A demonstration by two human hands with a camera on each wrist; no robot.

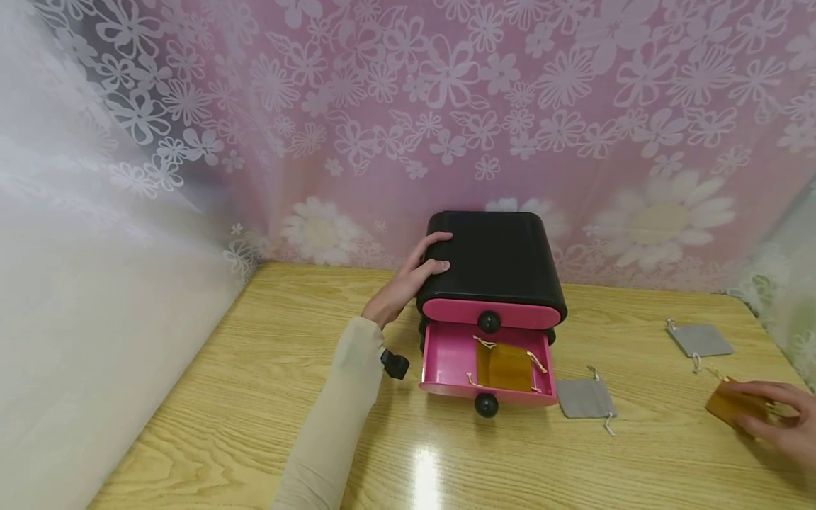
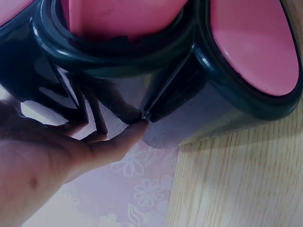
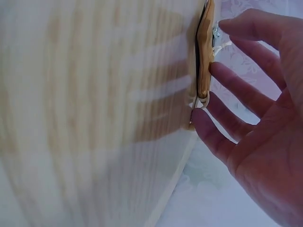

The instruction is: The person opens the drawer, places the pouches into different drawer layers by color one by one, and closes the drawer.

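"What might fail?"

"Leftmost, the left hand point(image 1: 411, 280), fingers extended against the black drawer unit point(image 1: 491, 262): light bracing could let it slide."

"Then?"

"In the pulled-out drawer point(image 1: 446, 361), loose pouch cords point(image 1: 537, 363) could snag."

"Right?"

"Right hand point(image 1: 787, 418), fingers apart at a mustard pouch point(image 1: 724, 405) on the counter point(image 1: 663, 453); a shallow pinch might drop it."

The left hand point(image 1: 409, 280) rests on a black drawer unit point(image 1: 492, 255), the right hand point(image 1: 793, 428) over a mustard pouch point(image 1: 727, 406).
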